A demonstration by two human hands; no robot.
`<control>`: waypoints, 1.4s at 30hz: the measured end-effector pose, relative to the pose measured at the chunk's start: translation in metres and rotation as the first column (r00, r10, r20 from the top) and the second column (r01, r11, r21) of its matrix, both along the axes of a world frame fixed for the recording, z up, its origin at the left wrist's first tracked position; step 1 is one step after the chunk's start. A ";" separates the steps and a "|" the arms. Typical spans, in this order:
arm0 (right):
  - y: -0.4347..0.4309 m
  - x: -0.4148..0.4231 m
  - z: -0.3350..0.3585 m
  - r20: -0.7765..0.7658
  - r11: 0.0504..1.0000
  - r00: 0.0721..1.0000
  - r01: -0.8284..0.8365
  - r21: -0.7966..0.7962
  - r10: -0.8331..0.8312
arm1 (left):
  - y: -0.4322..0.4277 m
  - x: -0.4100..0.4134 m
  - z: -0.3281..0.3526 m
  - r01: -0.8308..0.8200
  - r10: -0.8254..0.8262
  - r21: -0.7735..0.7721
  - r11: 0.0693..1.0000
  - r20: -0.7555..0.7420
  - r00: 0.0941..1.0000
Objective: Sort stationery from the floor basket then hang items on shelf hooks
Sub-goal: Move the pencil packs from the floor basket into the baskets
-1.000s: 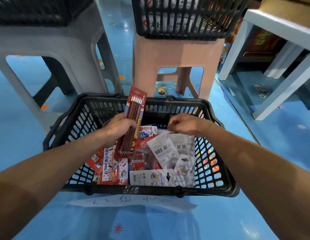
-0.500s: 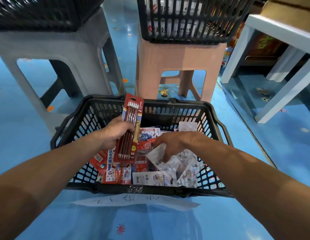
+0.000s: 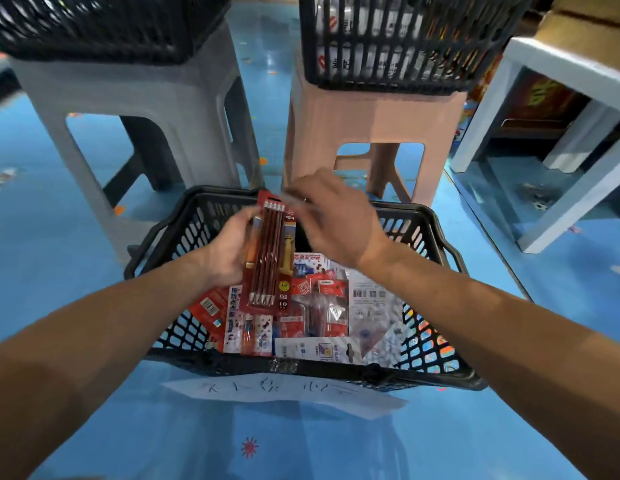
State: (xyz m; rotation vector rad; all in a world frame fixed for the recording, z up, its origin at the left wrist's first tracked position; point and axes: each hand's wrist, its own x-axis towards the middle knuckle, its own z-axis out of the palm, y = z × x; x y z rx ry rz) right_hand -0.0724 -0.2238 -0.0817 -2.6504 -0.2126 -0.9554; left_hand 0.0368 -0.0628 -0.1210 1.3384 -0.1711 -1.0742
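A black floor basket holds several stationery packets, red ones on the left and white ones on the right. My left hand grips a red pack of pencils upright above the basket's far-left part, with an orange item tucked behind the pack. My right hand is raised over the basket's far rim. Its blurred fingers reach the top edge of the pencil pack. Whether they pinch anything is hidden by the blur.
A grey stool and a pink stool stand just behind the basket, each carrying a black basket. A white table leg is at the right. A handwritten paper strip lies on the blue floor in front.
My right hand has left the white packets in the basket and risen up and left to the top of the pencil pack. My left hand has kept hold of the pack.
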 end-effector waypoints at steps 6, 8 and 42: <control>0.014 -0.021 -0.042 -0.128 0.764 0.946 -0.318 -0.562 0.299 | 0.010 0.005 0.002 0.063 -0.063 -0.001 0.998 -0.034 0.997; 0.014 -0.028 -0.044 -0.056 0.737 0.943 -0.292 -0.609 0.327 | 0.013 0.006 0.002 0.078 -0.079 -0.005 0.997 -0.026 0.997; -0.064 -0.035 -0.078 -0.846 0.896 0.295 0.161 -0.413 -0.443 | -0.005 0.001 -0.033 -0.135 0.088 0.159 0.978 0.274 0.958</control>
